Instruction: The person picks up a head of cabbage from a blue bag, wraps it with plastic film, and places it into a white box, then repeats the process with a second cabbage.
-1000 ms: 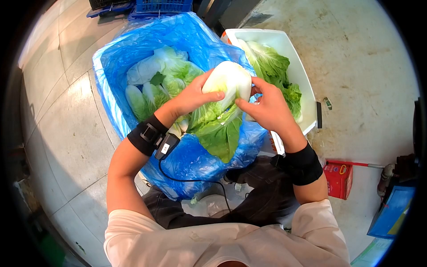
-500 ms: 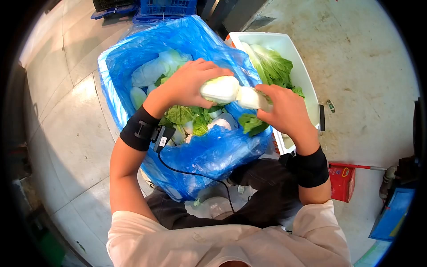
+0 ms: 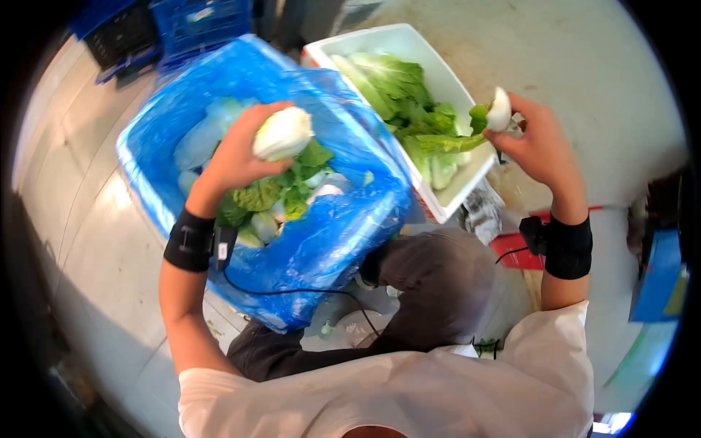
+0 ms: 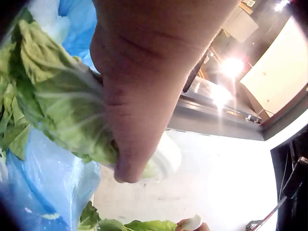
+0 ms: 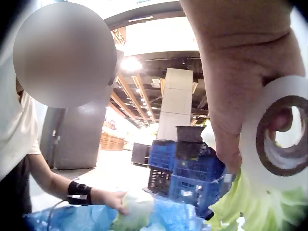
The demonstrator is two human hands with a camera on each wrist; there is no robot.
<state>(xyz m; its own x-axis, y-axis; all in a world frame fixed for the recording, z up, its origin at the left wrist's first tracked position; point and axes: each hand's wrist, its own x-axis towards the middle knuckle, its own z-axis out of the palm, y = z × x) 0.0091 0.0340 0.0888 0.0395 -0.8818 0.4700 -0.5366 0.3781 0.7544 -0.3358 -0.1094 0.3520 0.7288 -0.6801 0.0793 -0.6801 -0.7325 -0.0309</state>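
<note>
Concrete floor (image 3: 599, 58) beside blue plastic bag (image 3: 343, 233).
Left hand (image 3: 237, 157) clutched pale cabbage head (image 3: 283, 133); right hand (image 3: 540, 142) pinched white-stalked green leaf (image 3: 499, 111), whose slight hold might slip.

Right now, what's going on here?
A person is handling cabbage with bare hands. The left hand grips a cabbage head over the blue bag, which holds more cabbage. The right hand holds a loose leaf by its white stem end above the edge of the white crate, where other green leaves lie. The two hands are well apart.
</note>
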